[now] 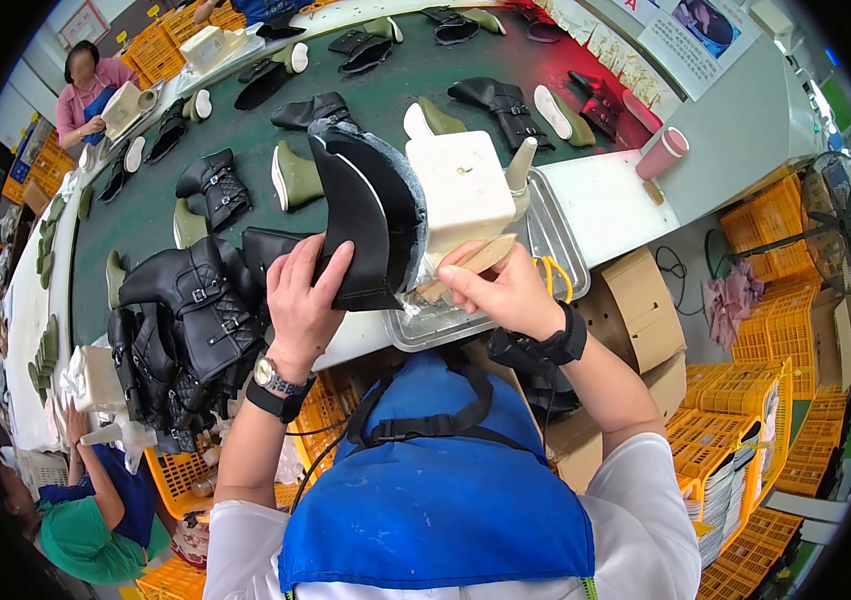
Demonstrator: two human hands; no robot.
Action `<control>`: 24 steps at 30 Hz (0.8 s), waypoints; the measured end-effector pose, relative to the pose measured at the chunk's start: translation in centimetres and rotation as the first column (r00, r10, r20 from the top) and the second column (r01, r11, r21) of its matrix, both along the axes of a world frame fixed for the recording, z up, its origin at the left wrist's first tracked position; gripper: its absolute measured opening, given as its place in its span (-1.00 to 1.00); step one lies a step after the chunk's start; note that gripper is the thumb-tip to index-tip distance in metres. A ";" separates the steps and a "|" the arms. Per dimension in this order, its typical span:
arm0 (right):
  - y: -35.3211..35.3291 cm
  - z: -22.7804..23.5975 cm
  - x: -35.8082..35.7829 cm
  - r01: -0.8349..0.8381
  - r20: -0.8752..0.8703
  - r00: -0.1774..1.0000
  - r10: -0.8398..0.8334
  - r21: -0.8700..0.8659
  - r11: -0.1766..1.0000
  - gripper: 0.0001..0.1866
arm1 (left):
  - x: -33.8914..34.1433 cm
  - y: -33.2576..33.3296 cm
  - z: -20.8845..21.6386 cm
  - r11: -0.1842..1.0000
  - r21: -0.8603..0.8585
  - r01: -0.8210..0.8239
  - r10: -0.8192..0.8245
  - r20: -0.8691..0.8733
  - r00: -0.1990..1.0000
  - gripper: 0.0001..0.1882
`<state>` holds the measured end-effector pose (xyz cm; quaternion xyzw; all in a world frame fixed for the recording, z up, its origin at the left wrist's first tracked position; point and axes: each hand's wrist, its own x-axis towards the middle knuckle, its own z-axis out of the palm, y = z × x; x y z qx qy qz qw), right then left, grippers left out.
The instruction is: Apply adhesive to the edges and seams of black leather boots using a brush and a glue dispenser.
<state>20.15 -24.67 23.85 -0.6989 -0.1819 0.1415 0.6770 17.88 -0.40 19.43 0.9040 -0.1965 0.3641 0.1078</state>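
My left hand (304, 297) grips the lower edge of a black boot upper (358, 225), which is tilted with its opening facing right. A grey-blue fuzzy lining (411, 190) shows along the rim of that opening. In my right hand (502, 290) is a flat wooden-handled brush (491, 256), pinched between thumb and fingers. The brush's lower end is close to the boot's lining edge; whether it touches I cannot tell. Just beyond my right hand stands a cream square container (460, 185), beside a white bottle with a pointed nozzle (520, 170). A metal tray (558, 215) lies beneath them.
Several black boots (208, 290) are piled left of my left hand. Farther off, more boots and olive-green soles (296, 178) lie on a green belt (246, 130). A pink cup (664, 152) stands at the right. Orange crates (716, 440) are stacked right. Two people work at the left.
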 end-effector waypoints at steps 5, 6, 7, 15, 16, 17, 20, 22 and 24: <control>-0.7 -1.7 0.3 0.023 -0.163 0.987 0.001 0.142 0.990 -0.85 | 0.3 0.1 -0.1 0.998 0.056 0.010 -0.010 0.010 1.000 -0.35; -0.7 -2.0 0.1 0.043 -0.141 0.990 -0.029 0.098 0.994 -0.87 | 0.3 0.1 0.0 0.998 0.063 0.015 -0.015 -0.005 1.000 -0.33; -0.6 -2.4 -0.1 0.065 -0.119 0.991 -0.058 0.055 0.996 -0.88 | 0.2 0.1 -0.1 0.998 0.063 0.015 -0.015 -0.005 1.000 -0.33; -0.2 -4.2 -0.2 0.236 0.614 0.776 -0.142 -0.074 0.969 -0.91 | -0.1 0.0 0.0 0.998 -0.039 0.041 -0.047 -0.166 0.985 -0.24; -0.1 -4.3 -0.1 0.288 0.643 0.741 -0.193 -0.044 0.957 -0.91 | -0.2 0.1 0.0 0.998 -0.040 0.040 -0.046 -0.166 0.985 -0.24; -0.2 -4.8 -0.1 0.286 0.643 0.742 -0.191 -0.045 0.957 -0.91 | -0.3 0.2 0.0 0.997 -0.077 0.032 -0.048 -0.214 0.976 -0.22; -0.9 -6.0 0.9 0.358 0.148 0.930 -0.338 -0.141 0.923 -0.85 | -0.4 0.9 -0.4 0.984 -0.178 0.003 -0.058 -0.302 0.952 -0.19; -0.5 -10.3 1.3 0.377 0.171 0.922 -0.348 -0.190 0.907 -0.82 | -0.5 1.2 -0.5 0.966 -0.258 -0.016 -0.083 -0.367 0.926 -0.11; 0.8 -12.0 0.9 0.353 0.229 0.930 -0.286 -0.345 0.870 -0.76 | -1.1 1.5 -0.7 0.922 -0.382 -0.062 -0.116 -0.426 0.897 -0.11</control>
